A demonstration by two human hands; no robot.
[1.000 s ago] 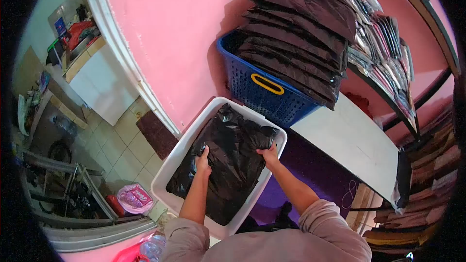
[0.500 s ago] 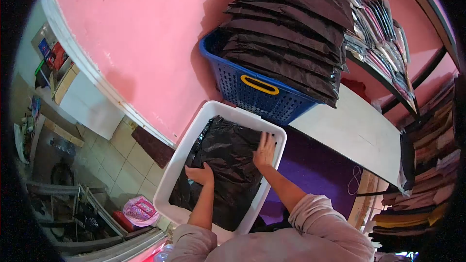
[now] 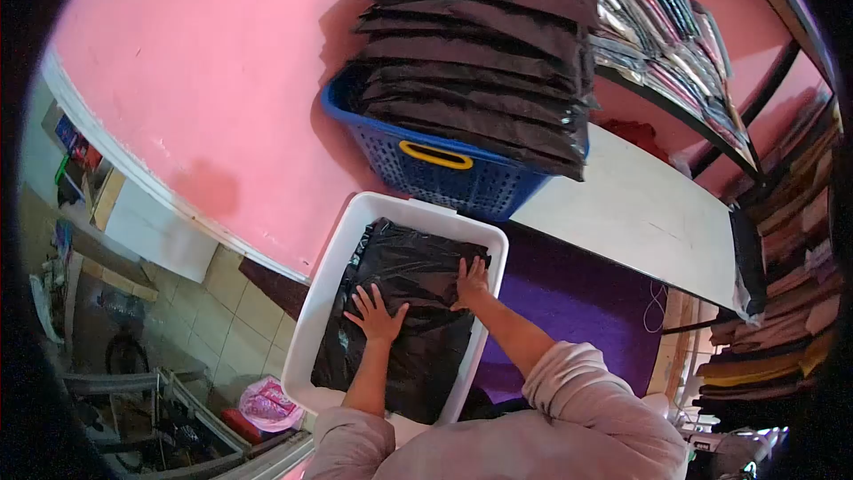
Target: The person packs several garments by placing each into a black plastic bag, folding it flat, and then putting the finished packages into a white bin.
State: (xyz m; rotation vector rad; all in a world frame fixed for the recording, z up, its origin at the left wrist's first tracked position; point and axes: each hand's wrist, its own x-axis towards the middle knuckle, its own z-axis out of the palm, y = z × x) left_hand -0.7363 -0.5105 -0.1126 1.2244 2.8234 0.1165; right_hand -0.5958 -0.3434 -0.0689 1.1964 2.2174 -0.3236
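Note:
A black plastic package (image 3: 413, 271) lies flat in a white plastic tub (image 3: 306, 338), its surface creased and shiny. My left hand (image 3: 378, 316) rests on the middle of it with fingers spread. On the package's right side, near the tub's wall, my right hand (image 3: 472, 284) lies with its fingers apart. Neither hand grips anything. Whether more packages lie underneath is hidden.
Behind the tub stands a blue basket (image 3: 426, 180) with a yellow handle, piled high with dark plastic packages (image 3: 480, 62). A white table (image 3: 631, 200) is to the right, below a shelf of wrapped goods (image 3: 662, 36). Folded fabrics (image 3: 773, 338) are stacked at far right.
My left hand has gone from curled near the package's left side to spread flat on it. My right hand has shifted inward from the tub's right wall. The view has turned slightly.

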